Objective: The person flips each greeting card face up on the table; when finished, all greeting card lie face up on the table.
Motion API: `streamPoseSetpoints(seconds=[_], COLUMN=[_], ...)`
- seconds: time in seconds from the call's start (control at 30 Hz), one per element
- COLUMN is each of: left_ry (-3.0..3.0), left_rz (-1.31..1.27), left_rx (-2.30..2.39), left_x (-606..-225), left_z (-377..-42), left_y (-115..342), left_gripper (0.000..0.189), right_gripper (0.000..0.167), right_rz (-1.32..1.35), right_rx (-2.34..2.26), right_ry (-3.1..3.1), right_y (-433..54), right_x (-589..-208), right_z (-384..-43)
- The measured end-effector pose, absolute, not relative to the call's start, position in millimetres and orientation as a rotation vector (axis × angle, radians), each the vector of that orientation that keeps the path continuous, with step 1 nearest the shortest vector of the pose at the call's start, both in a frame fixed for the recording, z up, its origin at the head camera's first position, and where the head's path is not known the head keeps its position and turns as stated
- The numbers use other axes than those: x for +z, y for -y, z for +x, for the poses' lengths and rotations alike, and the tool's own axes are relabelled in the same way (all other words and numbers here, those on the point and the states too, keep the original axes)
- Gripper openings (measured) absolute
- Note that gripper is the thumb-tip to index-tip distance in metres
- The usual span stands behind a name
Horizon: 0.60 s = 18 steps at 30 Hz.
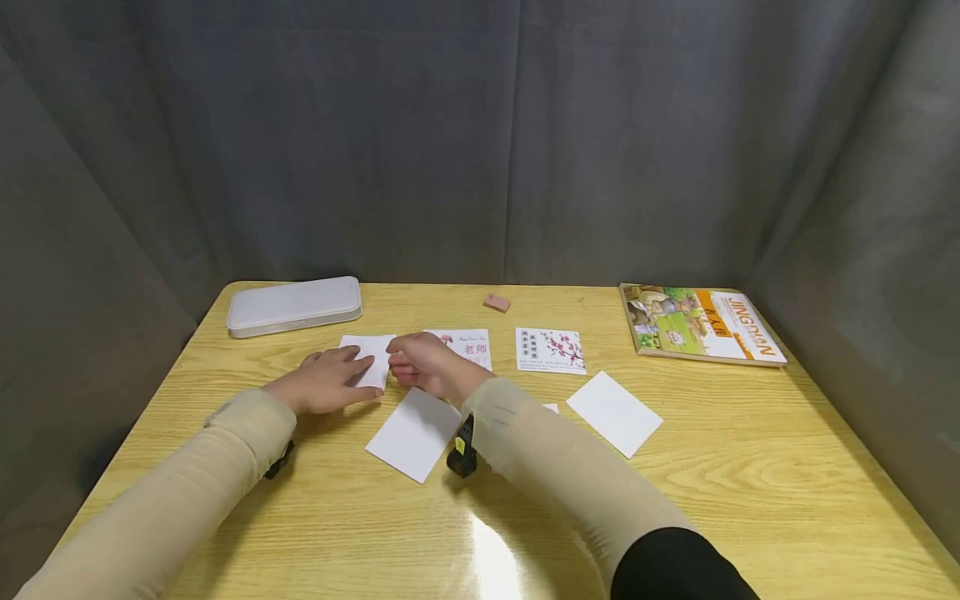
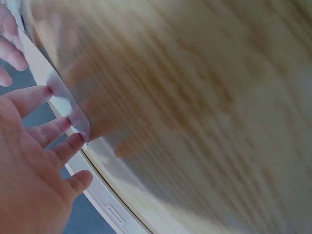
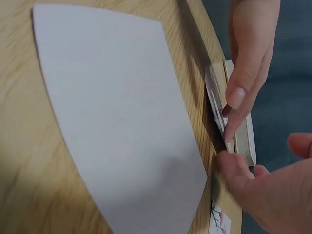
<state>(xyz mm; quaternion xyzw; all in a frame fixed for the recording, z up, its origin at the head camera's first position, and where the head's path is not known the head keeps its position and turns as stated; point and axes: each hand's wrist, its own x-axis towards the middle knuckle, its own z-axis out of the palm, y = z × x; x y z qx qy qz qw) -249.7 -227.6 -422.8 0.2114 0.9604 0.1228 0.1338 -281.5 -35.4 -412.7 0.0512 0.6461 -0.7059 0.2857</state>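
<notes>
A small white card lies left of the middle of the table, under the spread fingers of my left hand. In the left wrist view several fingertips of the left hand rest along that card. My right hand is at the card's right edge, its fingers loosely bent. From the right wrist view, the right hand's thumb stands apart from its fingers, which are close to the card's end. A larger white card lies below the right hand, partly overlapped by its wrist.
Behind the right hand lies a printed card, with a blossom card to its right. Another white card lies further right. A white pencil case, a pinkish eraser and a picture book are along the back.
</notes>
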Motion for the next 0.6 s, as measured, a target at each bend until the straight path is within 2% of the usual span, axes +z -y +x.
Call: streamPoseSetpoints(seconds=[0.23,0.47,0.6], left_ry=[-2.755,-2.761,-2.841], left_rz=[0.596,0.641,0.612], left_rx=[0.588,0.706,0.74], left_x=[-423.4,-413.7,-408.1], left_z=[-249.1,-253.0,-255.4], left_y=[229.5,216.8,215.7], left_gripper=[0.079,0.078,0.071], right_gripper=[0.036,0.012,0.007], right_rz=[0.148,0.122,0.113], right_rx=[-2.087,-2.103,-2.074], right_ry=[-1.621,-1.703,-1.771], right_y=[33.8,25.7,20.4], right_x=[-420.8,-416.3,-414.4], right_z=[-286.5,-289.9,-293.5])
